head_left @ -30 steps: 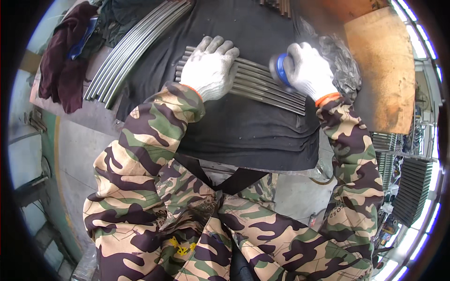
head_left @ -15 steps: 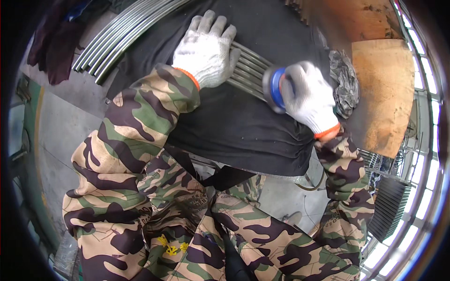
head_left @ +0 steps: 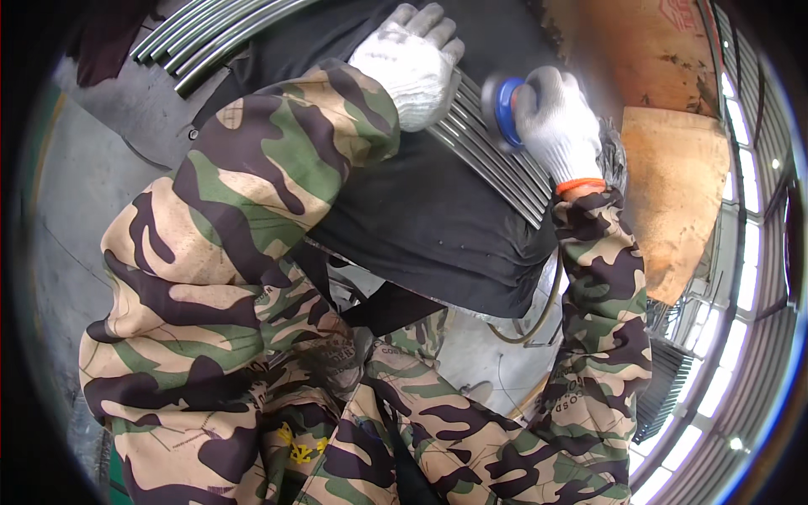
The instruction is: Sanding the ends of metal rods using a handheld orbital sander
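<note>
My left hand (head_left: 410,69), in a white knit glove, lies over the upper end of a row of shiny metal tubes (head_left: 492,151), its fingers stretched out flat. The tubes lie side by side, slanting down to the right across a black cloth (head_left: 404,202). My right hand (head_left: 558,126), gloved the same way, is wrapped round a round blue power sander (head_left: 507,114). The sander is tilted with its pad side toward the tubes, at their right side; whether it touches them I cannot tell. Its pad is blurred.
More curved-looking metal tubes (head_left: 215,38) lie at the far left. A worn brown board (head_left: 673,194) stands on the right, with crumpled dark plastic (head_left: 613,156) beside it. A hose (head_left: 539,320) hangs below the cloth's front edge. Dark cloth (head_left: 109,42) lies at the upper left.
The sander and my right hand have moved up and away along the tubes, uncovering their lower right ends. My left hand has shifted up and to the right, and the whole view has turned slightly.
</note>
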The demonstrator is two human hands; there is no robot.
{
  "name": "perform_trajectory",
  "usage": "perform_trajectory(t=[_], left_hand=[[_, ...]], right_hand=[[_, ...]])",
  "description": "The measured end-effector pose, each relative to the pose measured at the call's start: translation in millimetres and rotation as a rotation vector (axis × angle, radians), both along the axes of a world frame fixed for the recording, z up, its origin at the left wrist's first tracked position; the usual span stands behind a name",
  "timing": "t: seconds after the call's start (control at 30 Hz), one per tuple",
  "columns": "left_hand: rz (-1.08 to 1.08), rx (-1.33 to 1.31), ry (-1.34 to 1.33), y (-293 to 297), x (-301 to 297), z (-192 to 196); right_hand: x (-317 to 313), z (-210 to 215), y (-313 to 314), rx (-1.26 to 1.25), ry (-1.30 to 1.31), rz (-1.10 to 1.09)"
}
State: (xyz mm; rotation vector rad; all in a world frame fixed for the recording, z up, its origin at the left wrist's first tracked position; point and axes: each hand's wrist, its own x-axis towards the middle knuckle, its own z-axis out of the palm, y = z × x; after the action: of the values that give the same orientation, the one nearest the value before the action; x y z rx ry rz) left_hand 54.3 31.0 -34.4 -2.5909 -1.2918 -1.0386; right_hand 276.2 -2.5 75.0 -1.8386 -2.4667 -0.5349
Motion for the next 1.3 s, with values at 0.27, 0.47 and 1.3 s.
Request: perform_trajectory(t=[0.27,0.47,1.3], left_hand=[[0.021,0.03,-0.005,-1.1,0.9,-3.7],[0.037,-0.01,0.036,-5.1,4.4,-2.8],[0.101,0.039,-0.094,22.8,2.9,-44.1]], right_hand=[[-11.5,-2.9,1.8,-0.021,0.033,0.044],[-6.8,-7.4,-22.2,0.003,0.079,0.152],[-3.6,-23.2,-1.7,-0.005,0.049,-0.03]])
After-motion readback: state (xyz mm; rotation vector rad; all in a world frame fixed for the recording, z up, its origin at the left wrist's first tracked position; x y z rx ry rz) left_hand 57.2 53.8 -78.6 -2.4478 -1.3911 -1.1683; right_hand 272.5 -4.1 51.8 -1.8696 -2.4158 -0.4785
